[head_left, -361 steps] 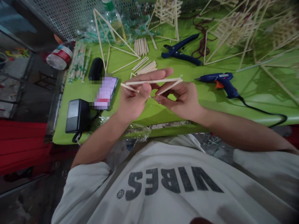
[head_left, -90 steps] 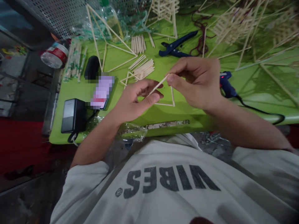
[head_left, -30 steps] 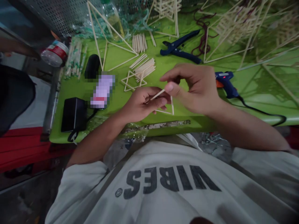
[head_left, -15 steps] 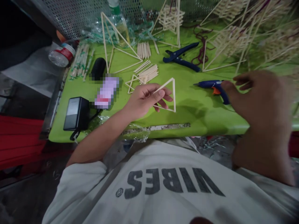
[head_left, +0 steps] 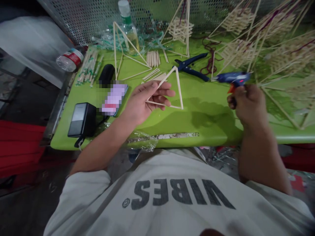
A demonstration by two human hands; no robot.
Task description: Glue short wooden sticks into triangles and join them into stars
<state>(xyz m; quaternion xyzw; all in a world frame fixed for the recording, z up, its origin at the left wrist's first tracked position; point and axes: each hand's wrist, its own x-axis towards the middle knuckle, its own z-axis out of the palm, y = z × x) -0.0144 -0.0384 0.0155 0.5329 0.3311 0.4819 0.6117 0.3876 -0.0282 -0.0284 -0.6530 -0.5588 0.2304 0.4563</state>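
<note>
Between the thumb and fingers of my left hand point(head_left: 145, 100) is a triangle of thin wooden sticks point(head_left: 179, 88), held upright above the green table point(head_left: 197, 121). My right hand point(head_left: 251, 103) grips a blue hot glue gun point(head_left: 232, 77) with an orange trigger, raised off the table with its nozzle pointing left. Behind the left hand lie loose sticks point(head_left: 151, 74), partly hidden by the fingers, and a stack of short sticks point(head_left: 153, 59). Blue cutting pliers point(head_left: 192, 67) rest open between the two hands, farther back.
Stick frames with woven pieces point(head_left: 236, 52) crowd the right side. A larger stick frame point(head_left: 115, 49) stands back left near a bottle point(head_left: 126, 19). On the left are a phone point(head_left: 114, 98), a black power bank point(head_left: 82, 119), a jar point(head_left: 70, 60) and wrapped sticks point(head_left: 86, 68).
My right hand has closed on the glue gun and lifted it from the table. My left hand has shifted slightly left and up, and the triangle has tilted.
</note>
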